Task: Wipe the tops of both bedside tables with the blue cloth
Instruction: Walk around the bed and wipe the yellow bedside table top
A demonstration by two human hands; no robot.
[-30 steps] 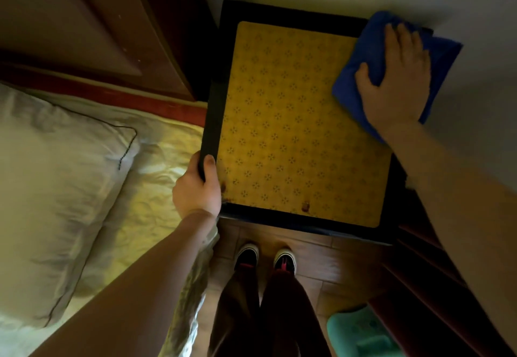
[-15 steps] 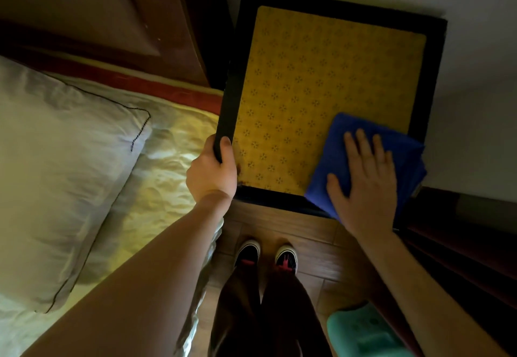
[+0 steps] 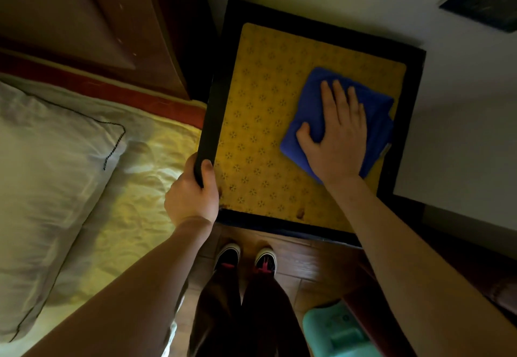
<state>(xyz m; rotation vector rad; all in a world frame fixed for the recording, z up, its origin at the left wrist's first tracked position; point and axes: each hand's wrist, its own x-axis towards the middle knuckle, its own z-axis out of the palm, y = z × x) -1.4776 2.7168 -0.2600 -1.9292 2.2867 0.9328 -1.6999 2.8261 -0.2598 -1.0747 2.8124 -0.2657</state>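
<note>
Blue cloth [image 3: 313,110] — folded, soft, right hand [image 3: 338,141] spread flat on it, left hand [image 3: 193,191] clamped on bedside table [image 3: 279,138] rim

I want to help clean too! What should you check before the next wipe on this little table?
1. Blue cloth flat under right hand: ok.
2. Left hand gripping the bedside table edge: ok.
3. Yellow patterned top free of objects: ok.
4. Brown spot near front edge wiped off: not ok.
5. Second bedside table done: cannot tell, out of view.
</note>
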